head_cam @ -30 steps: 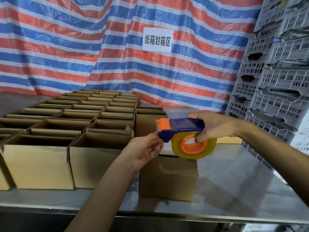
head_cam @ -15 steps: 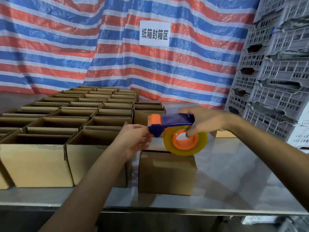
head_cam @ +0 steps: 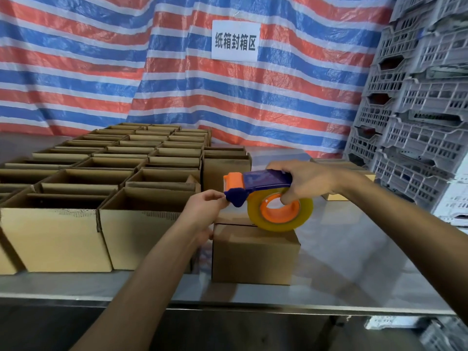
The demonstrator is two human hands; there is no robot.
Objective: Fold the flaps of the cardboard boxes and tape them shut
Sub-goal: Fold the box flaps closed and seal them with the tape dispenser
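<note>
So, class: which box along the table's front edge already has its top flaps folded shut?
The lone box below the tape dispenser, right of the others; its top is closed flat, while theirs stand open.

You have bare shiny metal counter (head_cam: 354, 262) right of the closed brown cardboard box (head_cam: 254, 257); open brown cardboard boxes (head_cam: 101, 188) crowd its left.

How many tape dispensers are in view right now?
1. The tape dispenser is gripped by the right hand over the closed box, left hand pinching at its front end. Another could be hidden inside the open boxes.
</note>
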